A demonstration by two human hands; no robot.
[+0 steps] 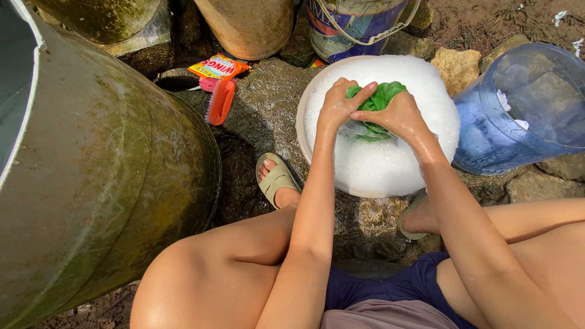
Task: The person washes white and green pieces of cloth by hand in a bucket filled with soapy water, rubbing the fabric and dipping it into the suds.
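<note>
A round white basin (303, 131) full of soap foam sits on wet stone in front of me. A green cloth (381, 97) lies bunched in the foam near the basin's far side. My left hand (339, 105) grips the cloth's left part with fingers curled over it. My right hand (395, 116) presses and holds the cloth from the right. Both hands meet over the cloth, wet with suds.
A big mossy metal drum (103, 176) fills the left. A blue translucent bucket (518, 116) lies tilted at right. An orange scrub brush (219, 102) and a detergent packet (219, 66) lie behind left. A painted bucket (353, 27) and rocks (457, 67) stand behind the basin.
</note>
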